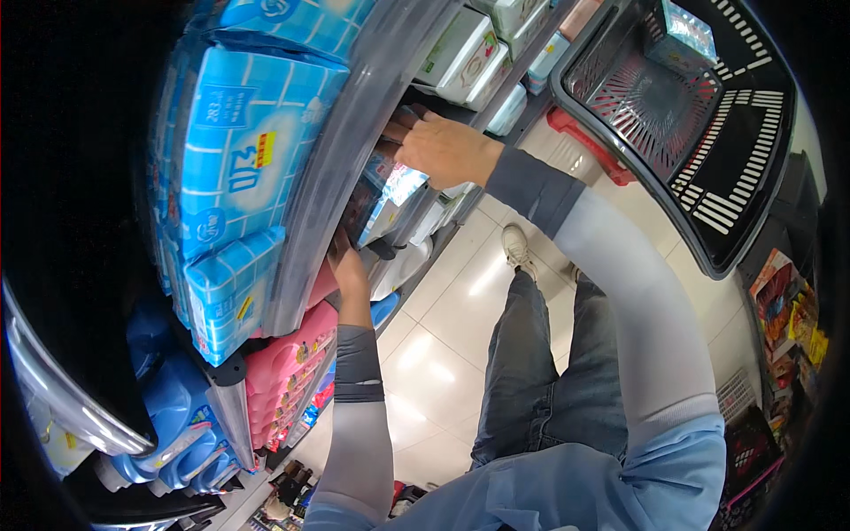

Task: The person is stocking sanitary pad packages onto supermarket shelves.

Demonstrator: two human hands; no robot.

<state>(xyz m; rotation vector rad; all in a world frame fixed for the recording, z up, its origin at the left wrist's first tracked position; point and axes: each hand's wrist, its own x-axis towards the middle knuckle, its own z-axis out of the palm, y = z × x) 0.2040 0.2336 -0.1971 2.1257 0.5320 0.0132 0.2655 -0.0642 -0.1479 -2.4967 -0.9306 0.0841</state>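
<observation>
Both of my hands reach into a lower shelf of a store rack, under the clear edge strip (332, 166) of the shelf above. My right hand (431, 143) is bent over the upper end of a blue-and-white tissue pack (405, 184), its fingertips partly hidden in the shelf's shadow. Near the pack's other end is my left hand (348, 260), its fingers mostly hidden behind the shelf edge. Whether either hand grips the pack cannot be told. White-and-green packs (465, 60) lie beside my right hand.
A black shopping basket (664, 176) with a blue box-shaped pack (687, 40) inside stands at the upper right. Large blue tissue packs (246, 152) fill the upper shelf. Pink bottles (285, 372) and blue bottles (179, 411) stand at the lower left. Snack packets (790, 312) are at the far right.
</observation>
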